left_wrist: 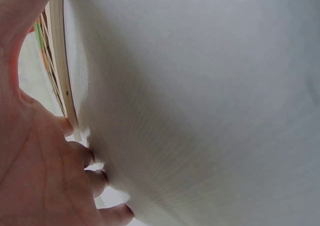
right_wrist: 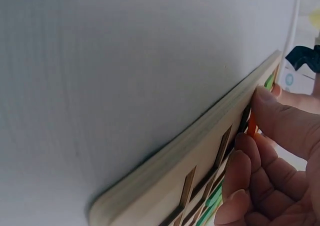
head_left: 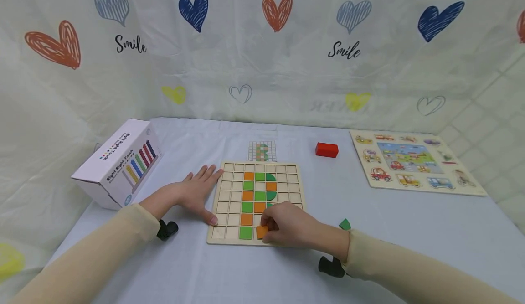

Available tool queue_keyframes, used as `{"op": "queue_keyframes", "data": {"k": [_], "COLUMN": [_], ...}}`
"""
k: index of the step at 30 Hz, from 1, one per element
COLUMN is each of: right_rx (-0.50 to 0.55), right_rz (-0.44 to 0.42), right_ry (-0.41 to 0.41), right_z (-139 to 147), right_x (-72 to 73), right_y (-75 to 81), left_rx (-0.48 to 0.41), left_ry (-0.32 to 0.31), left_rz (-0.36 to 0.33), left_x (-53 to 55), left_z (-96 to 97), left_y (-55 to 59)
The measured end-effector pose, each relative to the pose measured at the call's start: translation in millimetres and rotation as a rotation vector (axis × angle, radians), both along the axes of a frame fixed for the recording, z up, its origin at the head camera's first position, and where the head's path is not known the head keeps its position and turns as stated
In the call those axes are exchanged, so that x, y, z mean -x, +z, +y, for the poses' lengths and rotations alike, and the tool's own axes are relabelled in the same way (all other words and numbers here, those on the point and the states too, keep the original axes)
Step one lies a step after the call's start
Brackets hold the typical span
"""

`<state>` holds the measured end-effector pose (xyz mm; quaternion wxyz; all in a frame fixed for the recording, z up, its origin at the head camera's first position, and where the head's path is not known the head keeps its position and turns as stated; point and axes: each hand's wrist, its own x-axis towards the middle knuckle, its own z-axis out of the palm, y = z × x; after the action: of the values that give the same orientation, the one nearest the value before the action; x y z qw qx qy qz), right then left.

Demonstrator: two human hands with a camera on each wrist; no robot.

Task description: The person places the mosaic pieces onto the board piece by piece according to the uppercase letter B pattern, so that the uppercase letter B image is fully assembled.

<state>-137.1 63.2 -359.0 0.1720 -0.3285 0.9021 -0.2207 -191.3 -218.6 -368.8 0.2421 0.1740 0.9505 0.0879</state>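
A square wooden grid board (head_left: 293, 186) lies on the white cloth, with green and orange tiles in its middle columns. My left hand (head_left: 196, 195) is spread along the board's left side, its thumb on the lower left part and its fingers at the upper left edge. With thumb and fingertips my right hand (head_left: 292, 224) pinches an orange square tile (head_left: 260, 233) over the bottom row, right of a green square tile (head_left: 246, 233). The right wrist view shows the orange tile (right_wrist: 252, 125) edge-on between thumb and fingers. Whether it sits flat in a cell, I cannot tell.
Behind the board lies a small pattern card (head_left: 262, 151). A red block (head_left: 326, 150) stands to its right, before a picture puzzle board (head_left: 371, 169). On the left is a white box (head_left: 112, 158). A green piece (head_left: 345, 224) lies beyond my right wrist.
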Motion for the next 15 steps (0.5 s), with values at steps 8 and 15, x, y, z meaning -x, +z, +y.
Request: {"op": "queue_keyframes", "data": {"k": [8, 15], "right_rx": [-0.019, -0.050], "right_rz": [-0.004, -0.014], "right_ry": [-0.039, -0.059], "right_z": [-7.4, -13.9], "right_x": [-1.5, -2.3], "right_y": [2.2, 2.5], "left_rx": [-0.010, -0.020], "left_ry": [-0.007, -0.007], "left_rz": [0.002, 0.001], "left_x": [1.0, 1.3], "left_z": [-2.1, -3.2], "left_y": [-1.5, -2.6]}}
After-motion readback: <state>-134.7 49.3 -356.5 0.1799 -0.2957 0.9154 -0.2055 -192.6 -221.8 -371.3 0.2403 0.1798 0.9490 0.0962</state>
